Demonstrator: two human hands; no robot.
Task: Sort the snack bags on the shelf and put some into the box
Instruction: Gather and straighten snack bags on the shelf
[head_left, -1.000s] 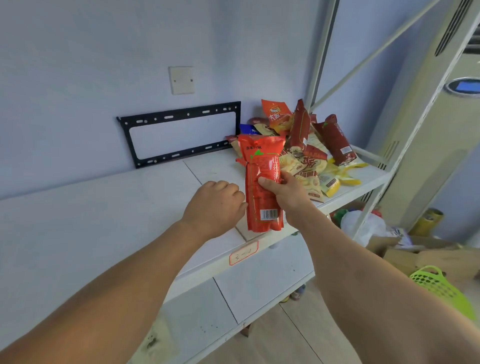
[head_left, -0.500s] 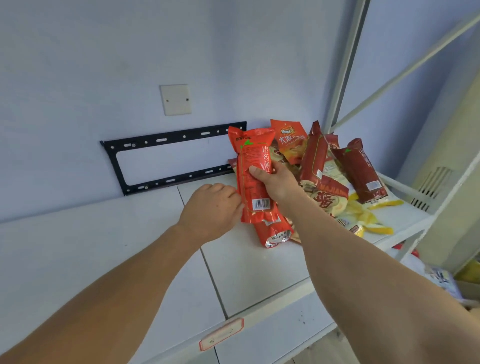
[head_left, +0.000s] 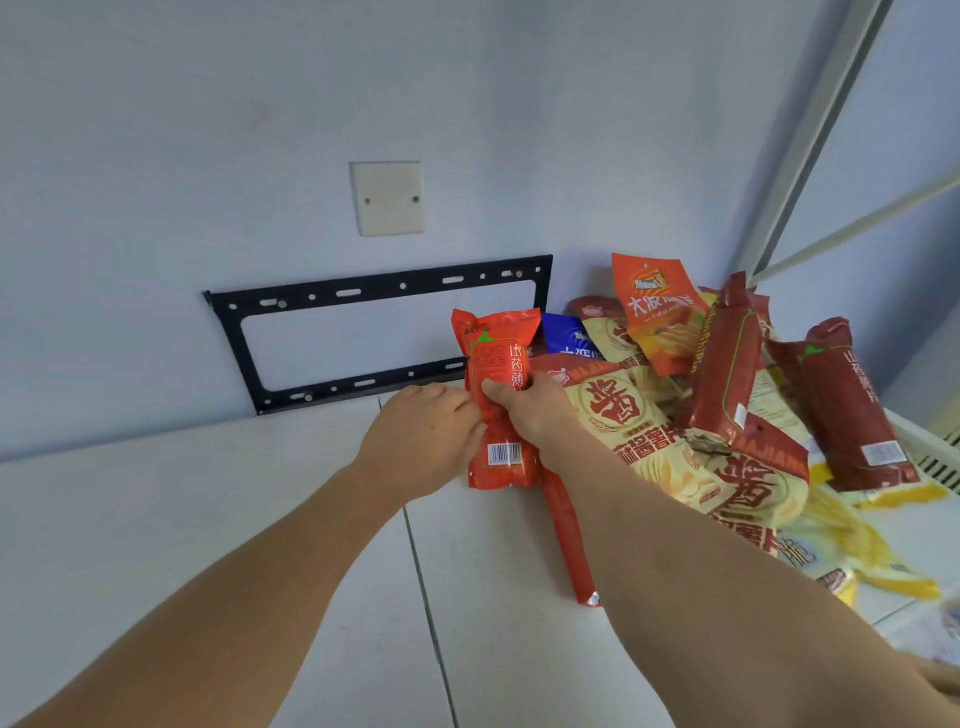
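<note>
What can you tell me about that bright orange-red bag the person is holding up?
The orange-red snack bag is a slim, glossy plastic pouch with crimped ends, white Chinese lettering, a green mark near the top and a barcode low down. It stands upright on the white shelf, left of the pile. The right hand grips its middle; the left hand touches its side.
</note>
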